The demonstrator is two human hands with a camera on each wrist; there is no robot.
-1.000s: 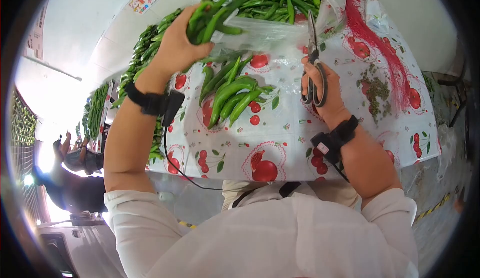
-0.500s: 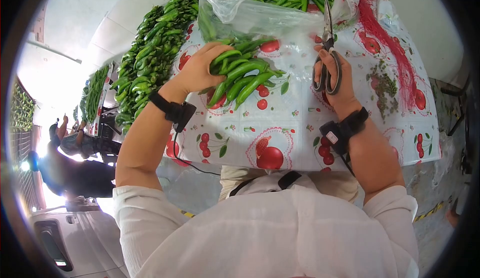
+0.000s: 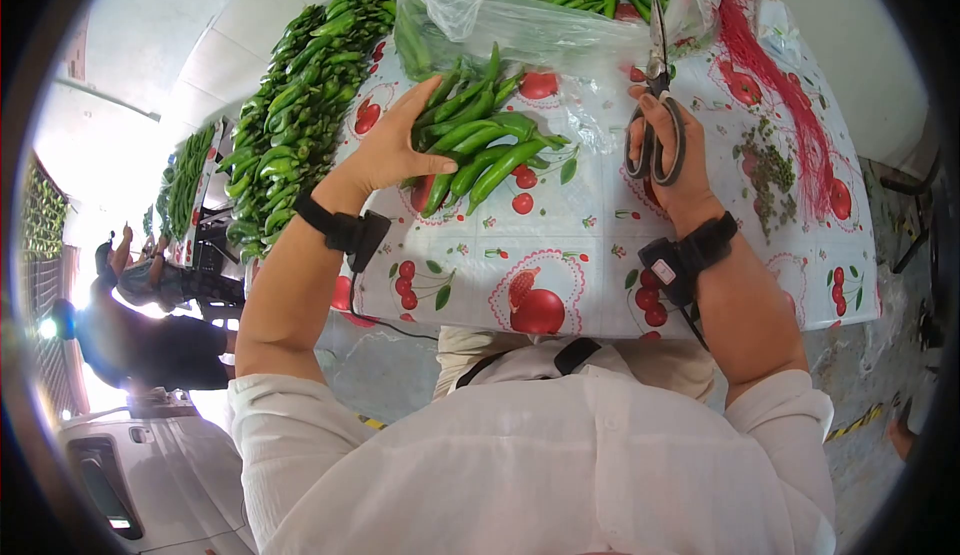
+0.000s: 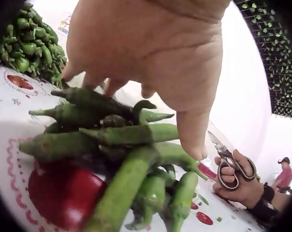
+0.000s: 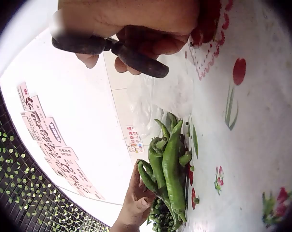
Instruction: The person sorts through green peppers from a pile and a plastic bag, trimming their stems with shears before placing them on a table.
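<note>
A small pile of long green peppers (image 3: 470, 145) lies on the fruit-print tablecloth in front of the body. At its left side is my left hand (image 3: 395, 145), thumb spread and fingers stretched along the peppers. Seen from the left wrist, the thumb and fingertips reach down over the green peppers (image 4: 131, 130) without curling round them. My right hand (image 3: 675, 160) holds a pair of scissors (image 3: 657, 85) by the dark handle loops, blades pointing away from the body. The right wrist view shows the handles of the scissors (image 5: 136, 60) under the palm.
A long heap of green peppers (image 3: 310, 95) runs along the table's left side. Behind the pile, a clear plastic bag (image 3: 530, 30) holds more peppers. Red strings (image 3: 780, 85) and a scatter of small green bits (image 3: 770, 180) lie at the right. Other people are at the far left.
My left hand has brought a handful of peppers down from the bag onto the pile, and its fingers have loosened and straightened. My right hand keeps hold of the scissors.
</note>
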